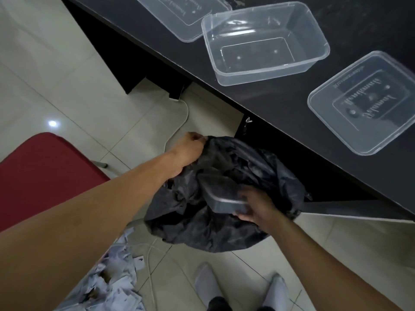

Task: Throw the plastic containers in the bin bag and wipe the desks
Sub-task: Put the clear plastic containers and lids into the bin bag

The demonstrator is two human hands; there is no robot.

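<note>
Container (224,198) pinched in right hand (256,207) fingers, over bin bag (202,225) mouth

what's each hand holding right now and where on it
The left hand grips the crumpled black plastic bin bag by its far rim. The right hand holds a clear rectangular plastic container by its near end, at the bag's opening.

Grips black bin bag (224,227) rim with left hand (190,151), holds plastic container (222,198) at its mouth with right hand (258,207), beside black desk (292,108) bearing open clear tub (265,46).
</note>
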